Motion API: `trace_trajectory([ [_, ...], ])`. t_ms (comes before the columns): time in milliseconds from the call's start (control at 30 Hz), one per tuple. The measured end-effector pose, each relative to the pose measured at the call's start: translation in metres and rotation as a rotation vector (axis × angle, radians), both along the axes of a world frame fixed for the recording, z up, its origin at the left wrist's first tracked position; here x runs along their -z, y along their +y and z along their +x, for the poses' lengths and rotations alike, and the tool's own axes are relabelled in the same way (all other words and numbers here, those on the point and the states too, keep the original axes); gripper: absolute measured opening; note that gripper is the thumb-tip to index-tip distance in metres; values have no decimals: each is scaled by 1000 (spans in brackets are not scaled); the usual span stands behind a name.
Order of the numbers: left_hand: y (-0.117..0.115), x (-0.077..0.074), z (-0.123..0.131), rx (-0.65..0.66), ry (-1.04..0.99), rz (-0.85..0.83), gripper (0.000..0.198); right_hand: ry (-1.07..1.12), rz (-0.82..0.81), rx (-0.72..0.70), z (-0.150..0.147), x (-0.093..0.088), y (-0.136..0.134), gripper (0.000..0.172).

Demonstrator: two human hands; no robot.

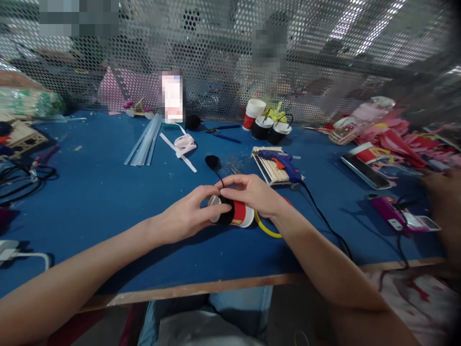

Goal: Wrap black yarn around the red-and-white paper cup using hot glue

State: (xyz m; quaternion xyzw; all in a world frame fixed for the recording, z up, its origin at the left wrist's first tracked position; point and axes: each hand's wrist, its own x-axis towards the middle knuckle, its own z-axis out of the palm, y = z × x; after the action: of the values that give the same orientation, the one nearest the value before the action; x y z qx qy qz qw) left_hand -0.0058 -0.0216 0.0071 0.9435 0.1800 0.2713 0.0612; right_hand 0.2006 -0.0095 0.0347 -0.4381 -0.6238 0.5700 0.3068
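Note:
A red and white paper cup (244,214) lies on its side near the front of the blue table, a black band of yarn (226,216) wound round its middle. My left hand (189,211) grips the cup from the left, thumb across the black band. On top, my right hand (254,192) has its fingers closed together at the black yarn where it meets the cup. From there a black strand runs up to a small black yarn ball (212,162). Exactly what the right fingertips pinch is partly hidden. A yellow ring (267,229) lies beside the cup, under my right wrist.
A blue glue gun (284,163) rests on a stick rack (264,166), its cord trailing right. Behind are pliers (225,132), glue sticks (146,144), white ribbon (184,145) and black-wrapped cups (262,128). A phone (365,170) and another person's arm (442,211) are at right.

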Motion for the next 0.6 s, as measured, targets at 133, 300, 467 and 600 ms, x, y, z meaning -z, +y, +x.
trace_trajectory([
  [133,2,-3,1,-22,-81,-162,39,37,184,113,2,2,1,23],
  [300,5,-1,0,-32,-221,-494,49,-47,362,276,11,0,6,22],
  [467,5,3,1,-87,-241,-663,49,-113,376,311,16,3,12,23],
  [600,4,1,2,-93,-189,-724,48,-153,395,309,17,8,15,26],
])
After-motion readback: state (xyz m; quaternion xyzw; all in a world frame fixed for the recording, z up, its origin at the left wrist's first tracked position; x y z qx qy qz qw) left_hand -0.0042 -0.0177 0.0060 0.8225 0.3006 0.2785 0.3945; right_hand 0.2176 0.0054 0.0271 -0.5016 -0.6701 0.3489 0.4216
